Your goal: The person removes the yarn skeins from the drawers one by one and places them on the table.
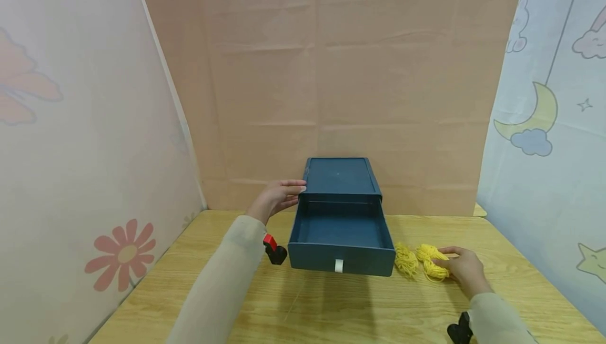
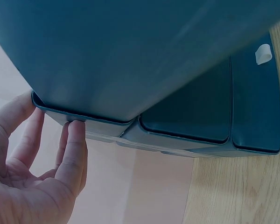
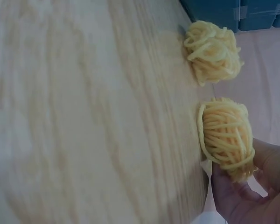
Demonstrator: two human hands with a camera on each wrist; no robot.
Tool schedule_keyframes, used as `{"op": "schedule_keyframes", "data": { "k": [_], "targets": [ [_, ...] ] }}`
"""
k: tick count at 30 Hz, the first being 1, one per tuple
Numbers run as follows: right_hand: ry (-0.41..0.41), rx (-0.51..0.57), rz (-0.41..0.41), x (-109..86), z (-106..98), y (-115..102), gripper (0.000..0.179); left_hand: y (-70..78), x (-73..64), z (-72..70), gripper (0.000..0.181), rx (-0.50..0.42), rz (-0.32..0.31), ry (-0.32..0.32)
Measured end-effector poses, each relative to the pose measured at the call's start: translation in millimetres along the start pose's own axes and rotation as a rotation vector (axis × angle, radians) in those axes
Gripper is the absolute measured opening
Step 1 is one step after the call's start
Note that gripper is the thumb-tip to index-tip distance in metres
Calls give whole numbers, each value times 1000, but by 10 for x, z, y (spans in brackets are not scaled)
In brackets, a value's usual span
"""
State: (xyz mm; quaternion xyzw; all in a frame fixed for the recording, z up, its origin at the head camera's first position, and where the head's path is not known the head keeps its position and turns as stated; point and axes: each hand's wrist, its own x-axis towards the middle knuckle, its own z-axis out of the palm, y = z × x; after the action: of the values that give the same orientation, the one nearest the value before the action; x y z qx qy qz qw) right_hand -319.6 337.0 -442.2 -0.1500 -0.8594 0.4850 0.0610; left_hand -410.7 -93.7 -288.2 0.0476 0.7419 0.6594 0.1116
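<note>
My left hand (image 1: 279, 195) is at the upper left side of a dark blue drawer cabinet (image 1: 338, 175), its fingertips touching the casing near its front edge. The top drawer (image 1: 342, 257) is pulled out toward me, and nothing lies inside it. A small white pull tab (image 1: 339, 265) sits on its front. In the left wrist view, extended fingers (image 2: 73, 149) press against the casing's edge. To the right of the cabinet, my right hand (image 1: 466, 270) grips a bundle of yellow yarn (image 3: 227, 135) between thumb and fingers. A second yellow yarn bundle (image 3: 212, 51) lies beside it, closer to the cabinet.
Lower drawers (image 2: 191, 102) of the cabinet stay closed beneath the pulled-out one. The cabinet stands on a light wooden table (image 1: 199, 275) before a tan backdrop (image 1: 260, 70). Patterned sheets (image 1: 94, 149) border the table at left and right.
</note>
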Motion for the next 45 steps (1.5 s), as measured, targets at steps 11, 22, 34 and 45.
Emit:
{"op": "schedule_keyframes", "data": {
  "k": [11, 22, 34, 45],
  "targets": [
    [-12, -69, -67, -7, 37, -29, 50, 6, 10, -3, 29, 21, 1, 6],
    [-77, 47, 22, -25, 40, -49, 60, 11, -1, 1, 28, 11, -3, 4],
    [-145, 131, 39, -89, 27, -131, 70, -7, 15, -4, 28, 13, 2, 13],
    [-192, 155, 40, -52, 5, -88, 72, -9, -4, 2, 28, 15, 8, 16]
  ]
}}
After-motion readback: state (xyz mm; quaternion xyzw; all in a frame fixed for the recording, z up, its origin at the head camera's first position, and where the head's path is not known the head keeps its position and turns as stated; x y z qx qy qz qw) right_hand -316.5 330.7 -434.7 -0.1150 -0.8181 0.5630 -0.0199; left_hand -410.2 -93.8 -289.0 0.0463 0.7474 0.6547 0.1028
